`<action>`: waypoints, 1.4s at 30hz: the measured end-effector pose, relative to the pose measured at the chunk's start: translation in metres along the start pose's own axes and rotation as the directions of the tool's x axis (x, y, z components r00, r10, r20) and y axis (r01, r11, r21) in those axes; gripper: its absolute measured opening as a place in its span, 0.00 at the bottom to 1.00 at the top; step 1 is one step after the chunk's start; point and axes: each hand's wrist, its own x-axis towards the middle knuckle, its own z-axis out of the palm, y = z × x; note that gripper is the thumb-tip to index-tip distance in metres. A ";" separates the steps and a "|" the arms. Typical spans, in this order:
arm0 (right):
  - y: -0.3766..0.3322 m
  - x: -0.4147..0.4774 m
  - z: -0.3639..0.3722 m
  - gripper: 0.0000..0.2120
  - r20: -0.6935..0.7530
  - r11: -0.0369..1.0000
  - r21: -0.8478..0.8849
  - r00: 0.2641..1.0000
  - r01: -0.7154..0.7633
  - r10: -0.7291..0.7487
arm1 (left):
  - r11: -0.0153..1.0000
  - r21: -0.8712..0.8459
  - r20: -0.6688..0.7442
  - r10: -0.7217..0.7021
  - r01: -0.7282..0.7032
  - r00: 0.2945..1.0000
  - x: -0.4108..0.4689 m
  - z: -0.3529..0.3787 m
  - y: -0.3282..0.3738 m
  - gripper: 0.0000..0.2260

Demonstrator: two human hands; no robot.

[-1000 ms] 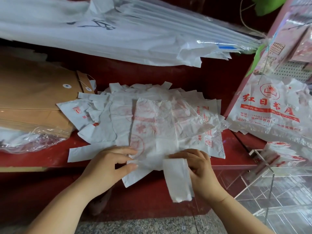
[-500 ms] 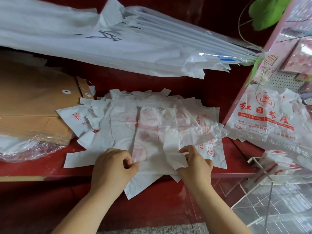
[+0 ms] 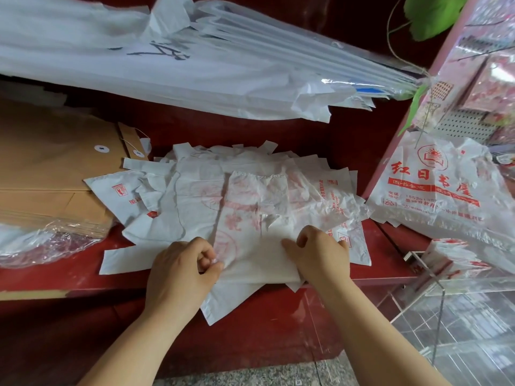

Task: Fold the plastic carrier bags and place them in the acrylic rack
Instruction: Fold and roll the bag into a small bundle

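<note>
Brown envelopes (image 3: pixel 50 168) sat far left, left hand (image 3: pixel 181 271) pinched the near-left edge of the folded carrier bag (image 3: pixel 256 254), bag lay flat between both hands atop the loose pile (image 3: pixel 195 190) on the red shelf (image 3: pixel 55 274), right hand (image 3: pixel 320 254) curled on its right edge, acrylic rack (image 3: pixel 441 302) stood further right.

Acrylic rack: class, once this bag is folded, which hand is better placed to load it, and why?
Right, probably. The acrylic rack stands to the right, nearest the right hand, which grips the carrier bag; the left hand, pinching its other edge, would cross over.
</note>
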 end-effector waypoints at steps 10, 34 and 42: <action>0.040 -0.043 0.029 0.12 -0.183 0.735 0.165 0.752 0.658 -0.633 | 0.997 0.083 0.025 -0.002 0.000 1.000 0.000 0.002 0.000 0.18; 0.047 -0.046 0.009 0.08 -0.091 0.696 0.652 0.942 0.301 -0.322 | 0.938 -0.171 0.097 0.321 -0.302 0.942 -0.003 0.003 -0.011 0.18; 0.050 -0.044 0.007 0.10 -0.022 0.768 0.557 0.930 0.316 -0.367 | 0.962 -0.273 0.179 0.061 -0.009 0.982 -0.010 -0.002 0.000 0.07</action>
